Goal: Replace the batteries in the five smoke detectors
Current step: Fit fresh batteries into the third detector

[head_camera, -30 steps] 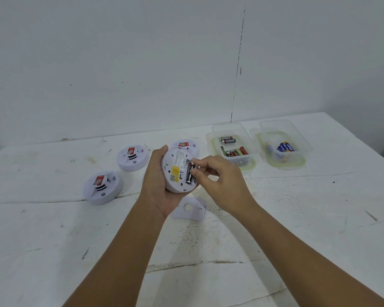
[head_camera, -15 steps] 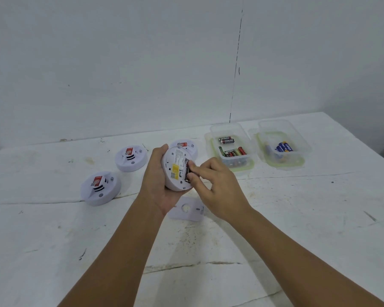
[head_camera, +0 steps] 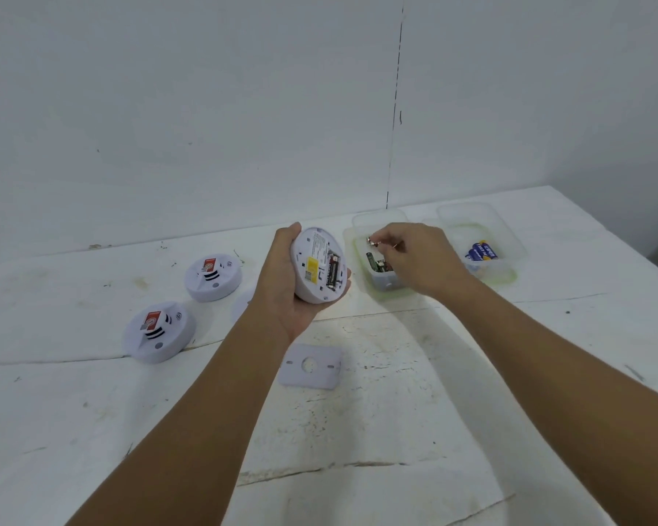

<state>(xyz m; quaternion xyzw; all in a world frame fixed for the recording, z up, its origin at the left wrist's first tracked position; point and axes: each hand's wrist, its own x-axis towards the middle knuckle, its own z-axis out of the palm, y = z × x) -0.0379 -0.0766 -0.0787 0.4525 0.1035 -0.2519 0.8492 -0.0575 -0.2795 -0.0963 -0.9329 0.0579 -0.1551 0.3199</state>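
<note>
Right hand [head_camera: 415,256] moved from detector [head_camera: 318,265] to container [head_camera: 380,290].

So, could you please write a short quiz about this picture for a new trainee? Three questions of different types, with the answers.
1. True or false: the left hand holds a smoke detector with its back side toward the camera.
2. Over which box is the right hand? A) the nearer box with mixed batteries B) the farther box with blue batteries
3. Fill in: the loose white mounting plate lies on the ____.

Key:
1. True; one battery shows in its open compartment.
2. A; its fingers pinch a small item I cannot identify surely.
3. Table.
</note>
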